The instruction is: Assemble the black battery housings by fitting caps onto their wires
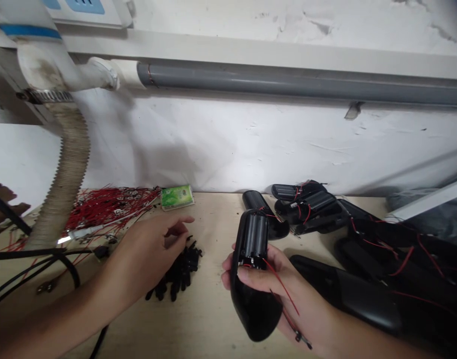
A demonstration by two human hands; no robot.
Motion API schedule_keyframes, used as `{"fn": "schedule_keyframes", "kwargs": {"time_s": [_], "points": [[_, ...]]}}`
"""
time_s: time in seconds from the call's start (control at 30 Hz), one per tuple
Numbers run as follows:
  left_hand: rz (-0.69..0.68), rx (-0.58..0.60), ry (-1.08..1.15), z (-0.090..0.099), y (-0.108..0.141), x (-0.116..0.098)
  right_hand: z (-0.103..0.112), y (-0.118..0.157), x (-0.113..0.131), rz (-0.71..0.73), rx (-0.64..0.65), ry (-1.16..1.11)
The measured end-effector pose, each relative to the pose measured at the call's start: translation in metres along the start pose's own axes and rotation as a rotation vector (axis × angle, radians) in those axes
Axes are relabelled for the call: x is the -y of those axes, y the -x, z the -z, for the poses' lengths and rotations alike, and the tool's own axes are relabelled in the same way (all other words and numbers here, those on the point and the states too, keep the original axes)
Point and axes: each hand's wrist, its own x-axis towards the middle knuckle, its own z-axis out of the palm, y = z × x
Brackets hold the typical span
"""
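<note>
Blk oblong plastic shell [256,306] w/ thin red wires [283,286] | R hand [301,291] gripping it, thumb atop | L hand [146,252] hovering half-curled by small blk pcs heap [184,271], can't tell if holding any

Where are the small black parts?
Head view, left of centre: the small black parts lie piled partly behind the left hand, nearer than the green packet.

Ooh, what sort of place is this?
It looks like a workshop bench, perhaps one for electrical things. The clues are the heap of red wires, the black casing with wires in the right hand, and the ribbed hose clamped to a pipe.
</note>
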Motion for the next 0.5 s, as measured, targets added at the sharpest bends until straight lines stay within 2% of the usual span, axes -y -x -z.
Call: {"fn": "schedule_keyframes", "kwargs": {"time_s": [0.23, 0.4, 0.5], "points": [[-0.048, 0.023, -0.041, 0.000, -0.007, 0.003, 0.001, 0.000, -0.001, 0.009, 0.004, 0.007], [-0.133, 0.132, -0.031, -0.002, -0.012, 0.001, 0.002, 0.002, -0.001, -0.004, 0.011, -0.002], [-0.153, 0.119, -0.002, -0.003, -0.014, 0.001, 0.001, 0.003, 0.000, -0.002, 0.008, -0.010]]}}
